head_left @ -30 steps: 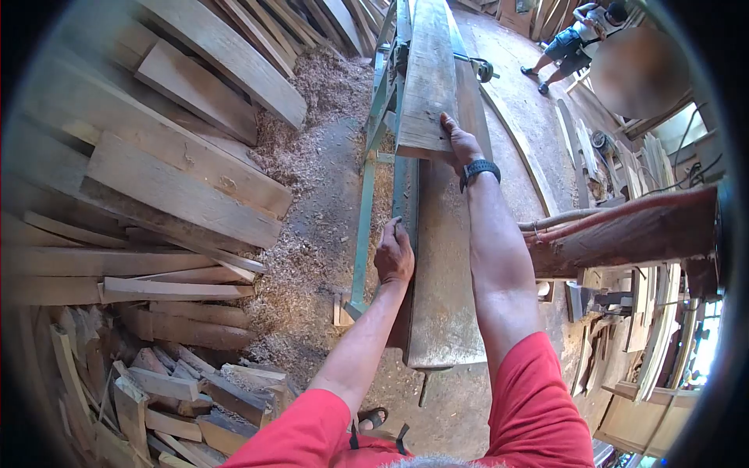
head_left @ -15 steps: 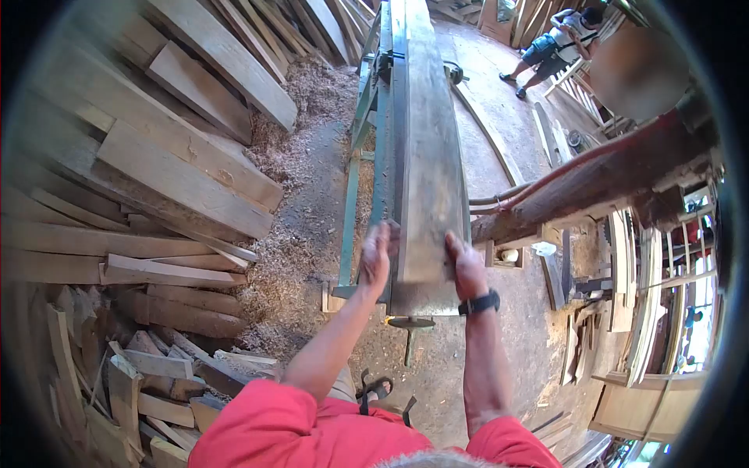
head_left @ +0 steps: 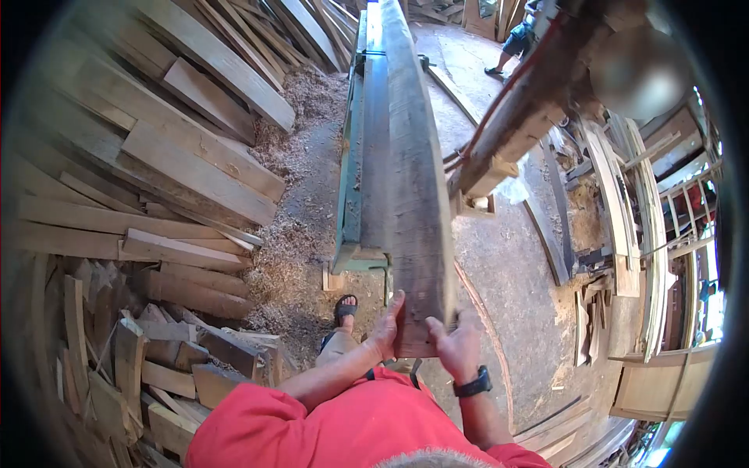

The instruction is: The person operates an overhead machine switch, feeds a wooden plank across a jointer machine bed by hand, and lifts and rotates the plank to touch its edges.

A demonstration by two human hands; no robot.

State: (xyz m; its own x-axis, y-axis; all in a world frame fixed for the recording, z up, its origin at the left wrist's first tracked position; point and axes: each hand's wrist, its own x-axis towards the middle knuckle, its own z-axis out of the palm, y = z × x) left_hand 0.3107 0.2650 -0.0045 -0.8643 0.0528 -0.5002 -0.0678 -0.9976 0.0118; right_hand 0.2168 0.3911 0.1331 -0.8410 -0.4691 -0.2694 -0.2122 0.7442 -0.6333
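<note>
A long wooden plank [head_left: 417, 179] runs away from me over the green-framed machine bed [head_left: 374, 156], tilted so that a rough face and one edge show. Its near end is close to my body, past the end of the bed. My left hand [head_left: 384, 331] grips the left side of that end, thumb on top. On the right side, my right hand [head_left: 456, 343], with a black watch [head_left: 473, 381] at the wrist, holds the same end; the thumb lies on the face and the other fingers are partly hidden.
Stacked boards [head_left: 203, 171] and offcuts [head_left: 172, 366] fill the left side, with wood shavings [head_left: 289, 257] on the floor. A thick wooden beam [head_left: 523, 109] slants in from the upper right. Beyond it stands another person [head_left: 516, 43], partly hidden. More lumber [head_left: 624, 234] leans at right.
The plank has come toward me, off the near end of the bed, and has turned from flat to tilted. Both hands moved closer to my body with it. My foot now shows beside the machine.
</note>
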